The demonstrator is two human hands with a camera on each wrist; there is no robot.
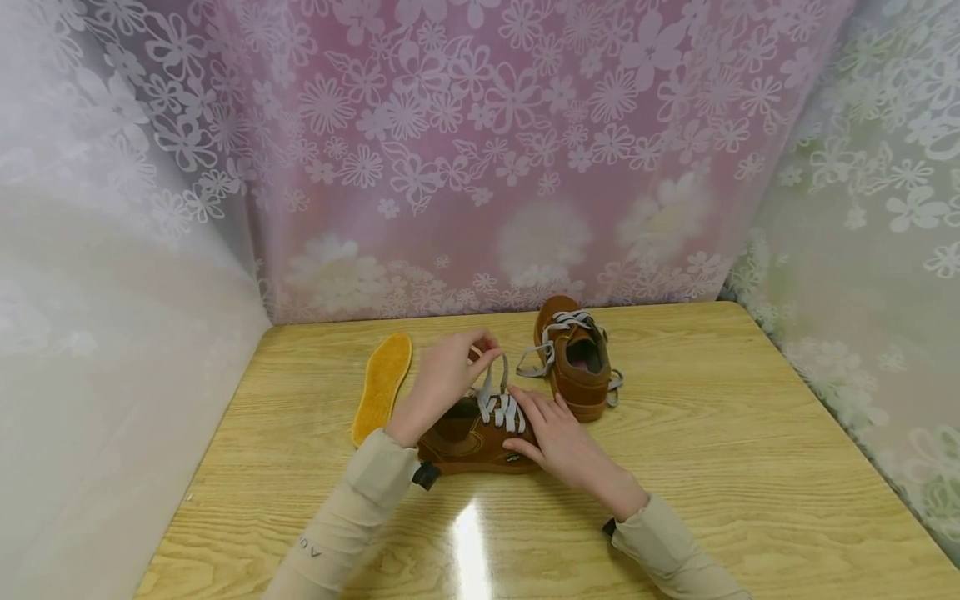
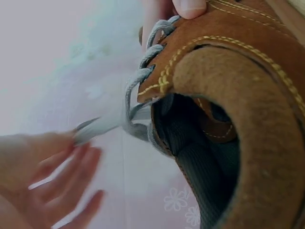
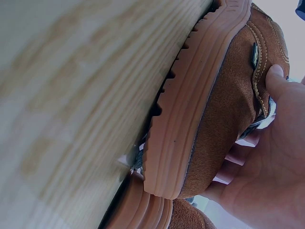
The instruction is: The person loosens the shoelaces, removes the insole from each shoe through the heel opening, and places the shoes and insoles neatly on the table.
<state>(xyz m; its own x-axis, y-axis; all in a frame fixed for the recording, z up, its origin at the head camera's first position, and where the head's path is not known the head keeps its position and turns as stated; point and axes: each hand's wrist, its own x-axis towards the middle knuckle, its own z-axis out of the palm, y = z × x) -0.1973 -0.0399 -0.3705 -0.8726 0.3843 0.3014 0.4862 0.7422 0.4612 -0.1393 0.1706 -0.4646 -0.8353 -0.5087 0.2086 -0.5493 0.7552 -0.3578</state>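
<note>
Left grip (image 1: 450, 371): thumb and forefinger closed in a pinch on the grey shoelace (image 2: 102, 126), other fingers loosely extended. One strand or two in the pinch: cannot tell. Right grip (image 1: 566, 446): partly closed around the front of the brown suede shoe (image 1: 483, 454), thumb on its near side, fingers across the toe and far side. The shoe sits below the left grip, sole on the table (image 1: 712, 467), heel end on the left grip's side, toe within the right grip.

Step in hand, as judged: drawing the lace up at the top of the lacing. Method: brace the toe with the right grip, thumb pressing low so the sole does not lift; pull with the left grip in line with the top eyelets, steadily, lace flat. Check strand lengths before letting go.

Watch: the second shoe (image 1: 581, 392) is just beyond the right grip, its loose lace near the work; avoid snagging. Orange insole (image 1: 382, 387) lies left of the left grip, out of the pull line.
</note>
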